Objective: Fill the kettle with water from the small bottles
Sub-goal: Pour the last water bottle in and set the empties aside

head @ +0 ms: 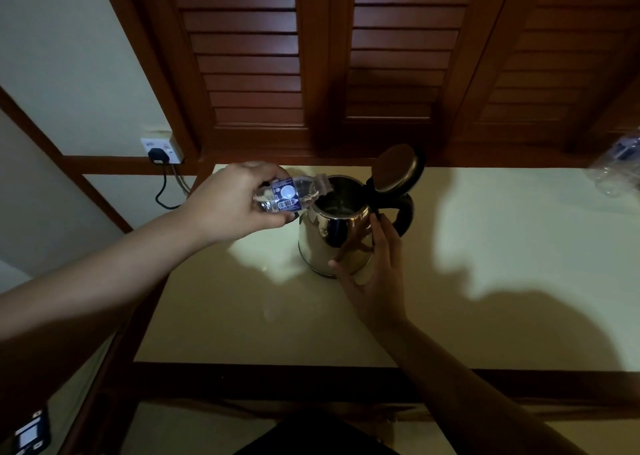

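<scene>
A shiny steel kettle (325,243) with a black handle stands on the pale tabletop (485,264), its lid (398,167) flipped up and open. My left hand (232,202) grips a small clear water bottle (294,193) with a blue label, tipped sideways with its neck over the kettle's mouth. Against the kettle's near right side rests my right hand (377,274), fingers straight, thumb near the base.
Crumpled clear plastic, perhaps more bottles (620,167), lies at the table's far right edge. A wall socket with a black plug (159,151) and cord sits left of the table. Wooden louvred shutters (346,56) stand right behind the tabletop.
</scene>
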Demonstrator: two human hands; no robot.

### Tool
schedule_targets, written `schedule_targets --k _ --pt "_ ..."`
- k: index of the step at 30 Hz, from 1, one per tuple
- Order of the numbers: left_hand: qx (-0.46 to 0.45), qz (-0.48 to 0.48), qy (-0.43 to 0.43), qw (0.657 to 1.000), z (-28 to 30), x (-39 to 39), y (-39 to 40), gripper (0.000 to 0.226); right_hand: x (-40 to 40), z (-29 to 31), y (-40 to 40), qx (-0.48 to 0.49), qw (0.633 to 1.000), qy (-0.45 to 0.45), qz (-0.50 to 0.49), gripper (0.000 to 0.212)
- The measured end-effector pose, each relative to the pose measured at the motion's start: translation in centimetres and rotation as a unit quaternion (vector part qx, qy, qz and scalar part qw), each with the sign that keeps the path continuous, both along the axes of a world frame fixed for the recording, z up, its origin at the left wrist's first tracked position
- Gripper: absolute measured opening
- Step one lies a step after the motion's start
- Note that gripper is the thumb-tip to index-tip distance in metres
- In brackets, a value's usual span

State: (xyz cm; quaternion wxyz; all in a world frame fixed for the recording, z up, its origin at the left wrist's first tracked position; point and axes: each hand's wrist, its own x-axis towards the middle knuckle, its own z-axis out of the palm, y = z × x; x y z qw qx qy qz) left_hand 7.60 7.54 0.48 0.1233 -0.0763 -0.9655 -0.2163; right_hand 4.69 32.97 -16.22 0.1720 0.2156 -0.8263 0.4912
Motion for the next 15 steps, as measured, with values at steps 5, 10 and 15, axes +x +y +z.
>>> schedule_targets --k 5,10,15 --pt "-0.012 -0.008 -0.001 1.000 0.17 -0.32 -0.11 0.067 0.04 -0.02 -0.04 -0.005 1.000 0.000 0.002 0.099" --pt "-0.017 -0.016 0.002 1.000 0.22 -0.50 -0.28 0.071 0.08 0.18 -0.07 -0.010 1.000 -0.003 0.002 0.100" --pt "-0.026 -0.028 0.008 0.999 0.31 -0.70 -0.39 0.070 0.09 0.26 0.03 -0.004 1.000 -0.001 0.000 0.101"
